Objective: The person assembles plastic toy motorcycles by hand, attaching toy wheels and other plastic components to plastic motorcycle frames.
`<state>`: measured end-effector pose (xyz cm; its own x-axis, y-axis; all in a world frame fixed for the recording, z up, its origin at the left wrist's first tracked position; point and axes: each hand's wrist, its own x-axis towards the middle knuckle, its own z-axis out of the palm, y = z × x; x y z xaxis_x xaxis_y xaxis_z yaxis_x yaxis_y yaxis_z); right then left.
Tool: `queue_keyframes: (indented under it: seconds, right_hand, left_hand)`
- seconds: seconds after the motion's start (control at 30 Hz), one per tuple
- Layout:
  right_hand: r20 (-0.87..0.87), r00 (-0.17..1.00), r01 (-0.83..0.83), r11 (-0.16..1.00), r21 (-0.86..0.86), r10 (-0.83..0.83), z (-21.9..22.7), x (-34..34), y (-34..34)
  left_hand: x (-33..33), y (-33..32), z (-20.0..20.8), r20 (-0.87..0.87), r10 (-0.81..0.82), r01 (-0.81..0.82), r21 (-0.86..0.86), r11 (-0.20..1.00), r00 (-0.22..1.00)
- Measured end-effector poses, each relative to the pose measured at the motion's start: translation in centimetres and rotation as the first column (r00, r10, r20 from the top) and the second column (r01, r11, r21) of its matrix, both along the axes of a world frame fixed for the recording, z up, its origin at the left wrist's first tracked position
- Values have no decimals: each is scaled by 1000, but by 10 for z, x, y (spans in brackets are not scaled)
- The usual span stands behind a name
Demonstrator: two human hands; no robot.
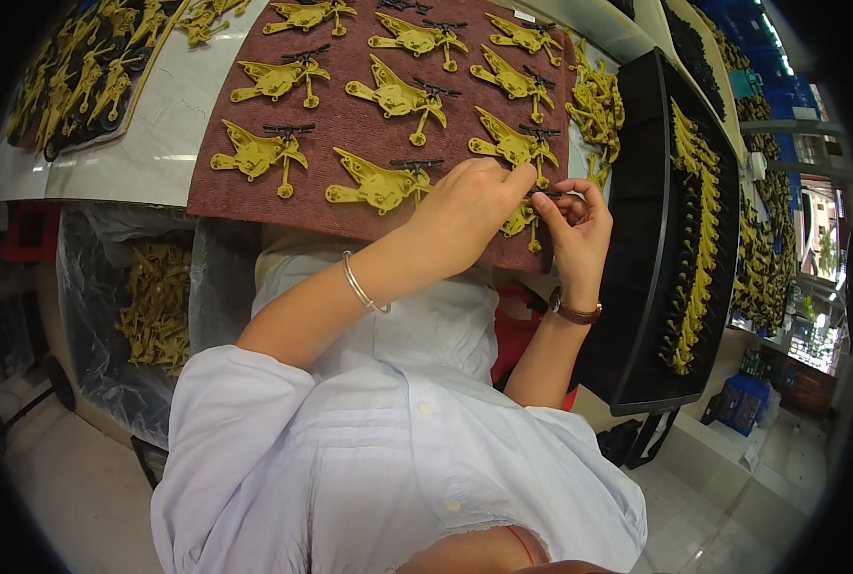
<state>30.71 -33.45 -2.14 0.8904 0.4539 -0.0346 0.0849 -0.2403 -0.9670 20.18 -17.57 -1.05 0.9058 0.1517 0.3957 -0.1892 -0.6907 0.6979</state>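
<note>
1. A yellow part (516,222) lies at the near right corner of a maroon cloth (245,209), partly hidden by the hands.
2. The right hand (581,225) bends its fingers around a black bar (543,194) on it; I cannot tell whether they pinch it.
3. The left hand (467,206) reaches the same spot, fingertips hidden, grip unclear.
4. Similar yellow assemblies (403,96) lie in rows beyond.
5. Rightward stands a black tray (632,277).

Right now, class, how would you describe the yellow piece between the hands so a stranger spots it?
Find the maroon cloth, then its near right corner. The yellow piece there is partly hidden. Unlike its neighbours, it sits between the left hand and right hand.
</note>
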Motion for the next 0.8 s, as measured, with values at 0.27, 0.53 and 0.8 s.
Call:
queue_keyframes:
  seconds: [0.27,0.53,0.8]
  right_hand:
    - [14,999,35,996,81,-36,2,-11,3]
    - [389,916,195,955,-225,-95,38,-17,22]
    - [466,881,-56,964,261,-75,90,63,149]
  left_hand:
    - [-4,6,1,90,-15,4,122,992,996]
    - [-4,13,-7,152,-36,1,228,974,988]
    - [-56,72,26,326,111,-160,127,979,939]
